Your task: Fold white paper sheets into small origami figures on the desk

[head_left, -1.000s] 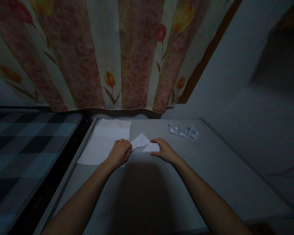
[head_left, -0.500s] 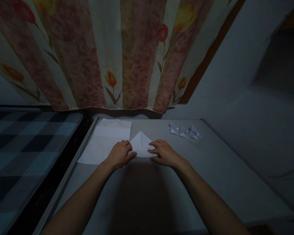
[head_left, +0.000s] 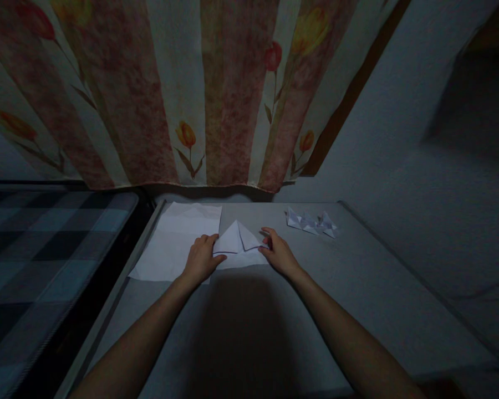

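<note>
A white sheet of paper (head_left: 228, 239) lies in front of me, its top folded into a peak by two flaps that meet near the middle. Below the flaps a flat strip (head_left: 243, 260) runs along the near edge. My left hand (head_left: 200, 259) grips the left corner, thumb below and fingers above. At the right corner, my right hand (head_left: 281, 254) pinches the paper between its thumb and curled fingers, with the index finger lifted. The fingertips partly hide both corners.
Flat white sheets (head_left: 166, 238) lie to the left, partly under my left hand. Several small folded paper boats (head_left: 310, 221) stand at the back right of the pale table (head_left: 378, 310). A checked mattress (head_left: 54, 249) is on the left; a tulip curtain (head_left: 228, 100) hangs behind.
My right hand has shifted outward to the paper's right corner. The right flap has lifted and spread slightly away from the left one. My left hand has barely moved.
</note>
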`<act>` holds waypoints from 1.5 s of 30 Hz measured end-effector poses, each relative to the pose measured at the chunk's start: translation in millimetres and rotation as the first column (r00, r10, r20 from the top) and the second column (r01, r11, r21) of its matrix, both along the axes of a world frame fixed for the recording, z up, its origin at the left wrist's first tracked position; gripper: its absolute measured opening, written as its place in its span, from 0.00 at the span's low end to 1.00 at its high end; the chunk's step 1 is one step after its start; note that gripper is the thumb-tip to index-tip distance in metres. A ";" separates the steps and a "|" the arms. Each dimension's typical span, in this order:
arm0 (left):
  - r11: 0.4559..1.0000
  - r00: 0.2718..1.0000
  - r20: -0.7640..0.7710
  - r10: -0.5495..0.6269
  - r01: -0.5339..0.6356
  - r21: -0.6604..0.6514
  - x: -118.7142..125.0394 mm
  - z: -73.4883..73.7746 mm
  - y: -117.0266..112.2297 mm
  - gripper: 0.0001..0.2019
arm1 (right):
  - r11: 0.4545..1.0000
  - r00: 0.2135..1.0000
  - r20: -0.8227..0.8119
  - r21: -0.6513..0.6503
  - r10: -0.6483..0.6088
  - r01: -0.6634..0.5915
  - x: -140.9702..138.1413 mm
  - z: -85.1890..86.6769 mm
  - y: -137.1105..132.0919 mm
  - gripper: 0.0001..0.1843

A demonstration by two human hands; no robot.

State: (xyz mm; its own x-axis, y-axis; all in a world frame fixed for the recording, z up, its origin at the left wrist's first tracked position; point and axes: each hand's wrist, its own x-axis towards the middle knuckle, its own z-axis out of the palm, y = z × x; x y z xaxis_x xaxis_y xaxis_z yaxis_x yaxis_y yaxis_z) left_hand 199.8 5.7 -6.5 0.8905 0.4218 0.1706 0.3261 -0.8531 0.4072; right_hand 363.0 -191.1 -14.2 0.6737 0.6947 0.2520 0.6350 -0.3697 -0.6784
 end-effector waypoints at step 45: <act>0.951 0.814 0.492 -0.309 0.250 0.183 -18.9 19.1 -0.5 0.24 | 0.730 0.735 -0.675 0.470 -0.065 0.497 2.6 17.2 2.9 0.19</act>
State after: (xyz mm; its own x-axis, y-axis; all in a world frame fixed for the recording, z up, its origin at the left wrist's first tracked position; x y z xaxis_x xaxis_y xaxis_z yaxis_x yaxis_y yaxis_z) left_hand 180.9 5.1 12.6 0.7413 0.1215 0.6601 -0.1614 -0.9223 0.3511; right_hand 365.5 -188.2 3.0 0.9566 0.2911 0.0150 -0.0304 0.1506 -0.9881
